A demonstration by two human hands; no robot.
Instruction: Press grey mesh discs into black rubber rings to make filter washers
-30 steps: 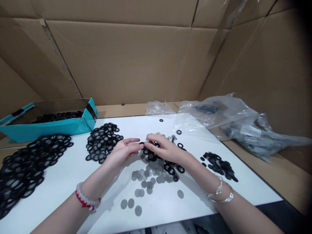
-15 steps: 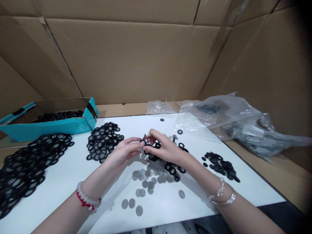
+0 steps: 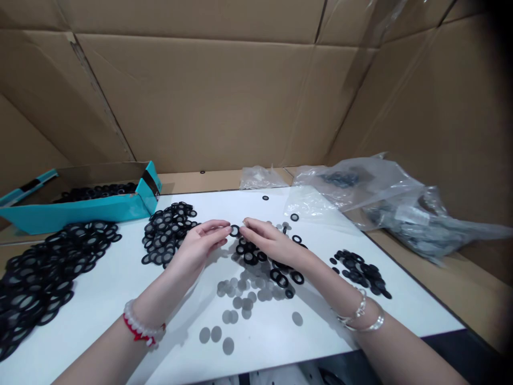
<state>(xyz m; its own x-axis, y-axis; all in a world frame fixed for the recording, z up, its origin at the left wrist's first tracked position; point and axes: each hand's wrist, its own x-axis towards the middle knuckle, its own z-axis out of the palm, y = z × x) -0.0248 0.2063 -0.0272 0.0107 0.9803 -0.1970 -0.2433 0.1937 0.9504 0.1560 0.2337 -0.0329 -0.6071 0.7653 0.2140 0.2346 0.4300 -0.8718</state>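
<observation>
Between my two hands a black rubber ring is held up, with its face toward me. My left hand pinches its left edge between thumb and fingertips. From the other side, my right hand has its thumb and fingers closed at the ring's right edge. Below lies a loose heap of black rings, partly hidden by my right hand. Thin grey mesh-like discs are scattered on the white table nearer to me.
Rings with grey centres form a pile left of my hands and a larger one farther left. Behind stands a blue box holding more. Small black discs lie at right, beside plastic bags. Cardboard walls enclose the table.
My hands have drawn slightly apart and the fingers have straightened. The ring between them now faces me and shows its round outline. The piles are unchanged.
</observation>
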